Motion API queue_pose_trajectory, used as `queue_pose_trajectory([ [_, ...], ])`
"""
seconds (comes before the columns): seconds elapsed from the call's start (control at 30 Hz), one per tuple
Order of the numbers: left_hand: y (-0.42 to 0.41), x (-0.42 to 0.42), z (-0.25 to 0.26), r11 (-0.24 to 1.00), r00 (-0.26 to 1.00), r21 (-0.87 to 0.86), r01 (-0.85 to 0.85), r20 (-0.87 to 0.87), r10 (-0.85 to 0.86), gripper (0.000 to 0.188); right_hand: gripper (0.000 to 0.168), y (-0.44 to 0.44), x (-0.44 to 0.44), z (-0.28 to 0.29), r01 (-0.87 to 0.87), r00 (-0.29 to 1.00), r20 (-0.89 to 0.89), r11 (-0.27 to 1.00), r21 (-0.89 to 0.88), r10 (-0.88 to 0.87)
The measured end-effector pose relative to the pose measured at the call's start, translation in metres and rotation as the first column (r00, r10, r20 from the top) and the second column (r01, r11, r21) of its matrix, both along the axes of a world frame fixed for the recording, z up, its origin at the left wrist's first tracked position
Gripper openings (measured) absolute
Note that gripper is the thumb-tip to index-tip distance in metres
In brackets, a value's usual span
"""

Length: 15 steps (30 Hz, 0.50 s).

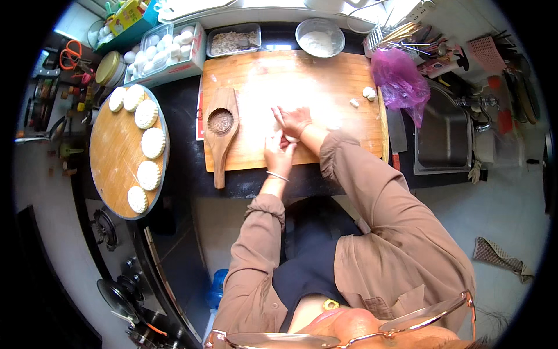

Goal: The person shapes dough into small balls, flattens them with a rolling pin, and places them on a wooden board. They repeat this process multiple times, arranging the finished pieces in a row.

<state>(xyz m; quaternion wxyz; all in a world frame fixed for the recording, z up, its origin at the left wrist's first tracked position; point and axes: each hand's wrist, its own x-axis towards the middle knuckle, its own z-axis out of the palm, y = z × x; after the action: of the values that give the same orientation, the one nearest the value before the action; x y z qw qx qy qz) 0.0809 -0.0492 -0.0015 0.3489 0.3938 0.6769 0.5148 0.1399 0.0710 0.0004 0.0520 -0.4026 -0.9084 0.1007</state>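
Note:
Over the wooden board (257,161), my left hand (279,156) cups a small piece of white dough (291,138), mostly hidden by the fingers. Just beyond it, my right hand (294,122) reaches in with fingers stretched out and its heel close above the dough. Whether the right hand grips the dough cannot be told. To the left of my hands lies a carved wooden pastry mould (221,131), its round fluted hollow facing up and handle towards me. A few small dough lumps (369,93) rest at the board's right side.
Several moulded pastries (153,142) sit on a round wooden board (115,152) at left. Behind are an egg box (198,52), a tub of crumbly filling (233,42) and a flour bowl (320,39). A purple plastic bag (399,78), cleaver (396,131) and sink (442,135) are at right.

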Motion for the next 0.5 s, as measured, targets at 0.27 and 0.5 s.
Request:
queue_pose_trajectory([
  [0.27, 0.001, 0.011, -0.012, 0.986, 0.914, 0.136, -0.098, -0.380, 0.143, 0.024, 0.026, -0.039, -0.001, 0.009, 0.200, 0.788, -0.516, 0.933, -0.299, -0.335],
  [0.5, 0.011, -0.024, 0.008, 0.981, 0.873, 0.006, 0.194, -0.457, -0.169, 0.061, 0.034, -0.010, -0.004, 0.026, 0.123, 0.964, -0.209, 0.975, -0.184, -0.161],
])
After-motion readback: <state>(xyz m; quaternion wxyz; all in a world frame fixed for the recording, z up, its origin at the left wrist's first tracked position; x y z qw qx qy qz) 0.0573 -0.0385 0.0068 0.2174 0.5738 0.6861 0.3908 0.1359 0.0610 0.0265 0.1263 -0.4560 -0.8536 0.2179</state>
